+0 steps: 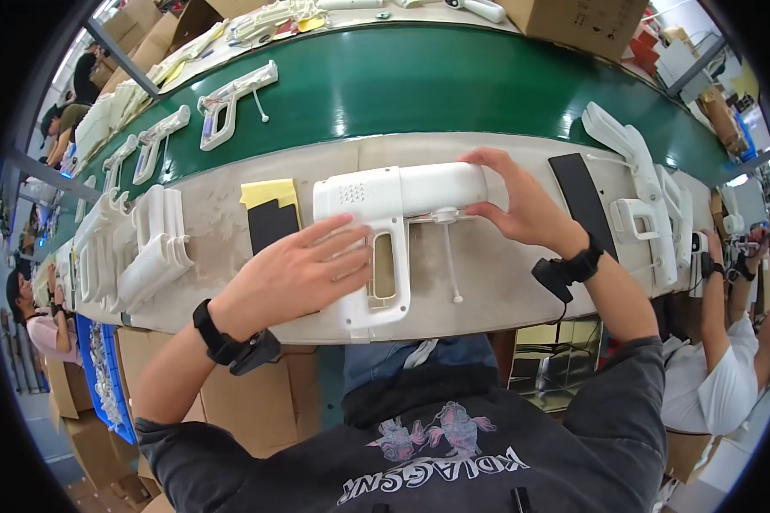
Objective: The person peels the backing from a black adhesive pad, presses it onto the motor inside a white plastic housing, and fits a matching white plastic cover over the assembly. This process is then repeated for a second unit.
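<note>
A white plastic gun-shaped housing [364,197] lies on the bench in front of me, its thick barrel to the right and its looped handle towards me. My right hand [518,197] grips the barrel's right end, thumb below and fingers above. Over the left side of the handle, my left hand [304,274] lies with its fingers stretched out and apart; part of the handle is hidden under it. From a round fitting below the barrel, a thin white tube [452,261] hangs towards me. A yellow sheet [269,190] and a black pad [272,224] lie beyond my left hand.
Curved white shells [150,256] are stacked at the left. A long black strip [582,201] and more white housings [650,205] lie to the right. Beyond runs a green conveyor belt [385,77] carrying white gun-shaped parts [222,115]. A co-worker's arm [717,291] is at the far right.
</note>
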`<state>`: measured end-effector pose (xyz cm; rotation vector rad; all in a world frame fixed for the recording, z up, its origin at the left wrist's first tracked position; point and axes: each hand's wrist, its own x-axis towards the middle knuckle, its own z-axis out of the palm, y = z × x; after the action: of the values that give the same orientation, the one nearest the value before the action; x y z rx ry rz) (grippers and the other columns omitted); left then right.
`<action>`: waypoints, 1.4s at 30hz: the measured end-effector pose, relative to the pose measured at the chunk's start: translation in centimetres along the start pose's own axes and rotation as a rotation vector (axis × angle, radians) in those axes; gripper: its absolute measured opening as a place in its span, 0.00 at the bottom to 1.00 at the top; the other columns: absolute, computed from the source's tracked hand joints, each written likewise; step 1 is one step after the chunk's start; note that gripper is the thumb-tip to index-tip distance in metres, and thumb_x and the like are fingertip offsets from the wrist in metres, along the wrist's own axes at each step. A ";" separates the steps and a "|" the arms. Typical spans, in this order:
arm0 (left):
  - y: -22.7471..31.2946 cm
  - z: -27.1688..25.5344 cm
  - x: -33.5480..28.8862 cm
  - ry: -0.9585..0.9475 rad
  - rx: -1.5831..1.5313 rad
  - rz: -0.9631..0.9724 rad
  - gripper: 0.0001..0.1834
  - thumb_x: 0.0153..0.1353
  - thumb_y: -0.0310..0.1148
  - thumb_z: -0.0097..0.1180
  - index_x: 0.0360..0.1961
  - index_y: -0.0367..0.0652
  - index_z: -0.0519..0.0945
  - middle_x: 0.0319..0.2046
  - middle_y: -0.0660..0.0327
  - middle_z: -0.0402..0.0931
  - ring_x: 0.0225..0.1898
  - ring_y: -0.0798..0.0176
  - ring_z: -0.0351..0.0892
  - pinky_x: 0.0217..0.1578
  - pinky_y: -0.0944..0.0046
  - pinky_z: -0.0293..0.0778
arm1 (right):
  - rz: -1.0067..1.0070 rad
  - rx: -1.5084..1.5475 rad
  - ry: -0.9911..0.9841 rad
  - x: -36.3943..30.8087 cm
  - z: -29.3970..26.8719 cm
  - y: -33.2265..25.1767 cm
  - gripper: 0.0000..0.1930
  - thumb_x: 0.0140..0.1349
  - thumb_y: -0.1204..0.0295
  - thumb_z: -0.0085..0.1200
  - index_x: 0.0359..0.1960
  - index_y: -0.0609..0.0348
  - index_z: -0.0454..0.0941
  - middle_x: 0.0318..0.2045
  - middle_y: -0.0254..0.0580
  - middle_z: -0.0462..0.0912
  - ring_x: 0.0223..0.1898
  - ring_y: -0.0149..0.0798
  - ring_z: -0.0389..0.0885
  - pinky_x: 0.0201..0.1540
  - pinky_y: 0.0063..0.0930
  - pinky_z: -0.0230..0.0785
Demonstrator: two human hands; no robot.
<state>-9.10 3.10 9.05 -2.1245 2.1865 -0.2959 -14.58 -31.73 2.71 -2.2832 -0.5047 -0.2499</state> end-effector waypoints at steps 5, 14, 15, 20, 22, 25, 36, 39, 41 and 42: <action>-0.8 1.6 0.9 -0.015 0.026 -0.048 0.12 0.56 0.29 0.58 0.43 0.49 0.81 0.49 0.67 0.78 0.63 0.59 0.72 0.73 0.54 0.62 | 0.030 0.026 0.055 -0.8 1.3 2.3 0.33 0.57 0.75 0.70 0.63 0.60 0.66 0.59 0.46 0.78 0.64 0.48 0.75 0.68 0.42 0.66; 0.2 3.9 1.2 -0.116 -0.110 -0.069 0.13 0.56 0.28 0.59 0.43 0.48 0.81 0.51 0.66 0.77 0.65 0.59 0.70 0.69 0.57 0.67 | 0.084 0.015 0.025 -1.4 2.4 3.4 0.31 0.57 0.72 0.70 0.62 0.56 0.71 0.58 0.50 0.78 0.60 0.56 0.76 0.62 0.43 0.70; 0.2 3.9 1.1 -0.115 -0.170 -0.101 0.16 0.56 0.27 0.58 0.47 0.47 0.81 0.54 0.65 0.76 0.67 0.57 0.68 0.69 0.57 0.67 | 0.086 0.019 0.025 -1.4 2.5 3.5 0.31 0.57 0.72 0.70 0.62 0.56 0.71 0.58 0.50 0.78 0.60 0.56 0.76 0.62 0.43 0.70; 0.4 4.1 0.4 -0.168 -0.378 -0.184 0.24 0.57 0.23 0.56 0.57 0.45 0.79 0.65 0.62 0.71 0.72 0.53 0.60 0.69 0.55 0.67 | 0.030 -0.134 -0.060 -1.3 2.3 4.4 0.34 0.56 0.73 0.71 0.64 0.55 0.70 0.61 0.46 0.77 0.63 0.52 0.74 0.65 0.40 0.67; 1.4 4.5 0.2 -0.190 -0.524 -0.264 0.39 0.47 0.12 0.55 0.64 0.47 0.73 0.71 0.61 0.63 0.76 0.48 0.53 0.73 0.50 0.61 | -0.001 -0.134 -0.073 -1.1 2.1 4.7 0.34 0.56 0.71 0.71 0.64 0.55 0.70 0.61 0.47 0.77 0.64 0.53 0.73 0.66 0.40 0.67; 3.4 5.9 0.0 -0.162 -0.336 -0.269 0.43 0.49 0.13 0.54 0.69 0.49 0.67 0.75 0.57 0.56 0.78 0.46 0.47 0.74 0.46 0.58 | -0.075 -0.151 -0.067 -0.9 2.6 5.6 0.34 0.56 0.70 0.71 0.64 0.55 0.70 0.61 0.47 0.77 0.64 0.54 0.72 0.66 0.41 0.65; 2.8 4.2 -3.5 0.175 -0.451 -0.610 0.35 0.55 0.17 0.50 0.68 0.41 0.70 0.73 0.47 0.57 0.75 0.40 0.54 0.73 0.46 0.54 | -0.081 -0.031 0.003 -4.4 -2.5 2.1 0.33 0.58 0.69 0.72 0.63 0.58 0.70 0.53 0.50 0.78 0.53 0.52 0.79 0.57 0.38 0.72; 2.1 4.2 -6.8 0.216 -0.418 -0.792 0.30 0.64 0.20 0.54 0.68 0.42 0.69 0.74 0.47 0.55 0.75 0.40 0.54 0.74 0.48 0.53 | 0.150 -0.074 0.146 -7.8 -7.2 0.4 0.31 0.56 0.71 0.73 0.62 0.60 0.73 0.54 0.46 0.79 0.54 0.42 0.80 0.58 0.36 0.72; 1.9 5.5 -9.1 0.229 -0.404 -0.875 0.29 0.65 0.24 0.56 0.69 0.40 0.67 0.73 0.45 0.56 0.75 0.40 0.54 0.73 0.48 0.53 | 0.165 -0.152 0.335 -11.0 -10.5 1.4 0.32 0.57 0.71 0.72 0.63 0.59 0.71 0.56 0.45 0.80 0.57 0.40 0.79 0.61 0.35 0.72; 1.8 6.4 -10.3 0.234 -0.382 -0.985 0.30 0.67 0.27 0.57 0.69 0.38 0.66 0.72 0.44 0.58 0.75 0.40 0.54 0.73 0.47 0.54 | 0.201 -0.212 0.423 -12.4 -11.9 2.0 0.32 0.58 0.70 0.71 0.64 0.60 0.71 0.56 0.44 0.80 0.55 0.39 0.80 0.60 0.35 0.73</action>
<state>-9.24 12.88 1.62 -3.3912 1.1313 -0.1778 -25.20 -45.14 5.42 -2.3712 -0.0307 -0.6934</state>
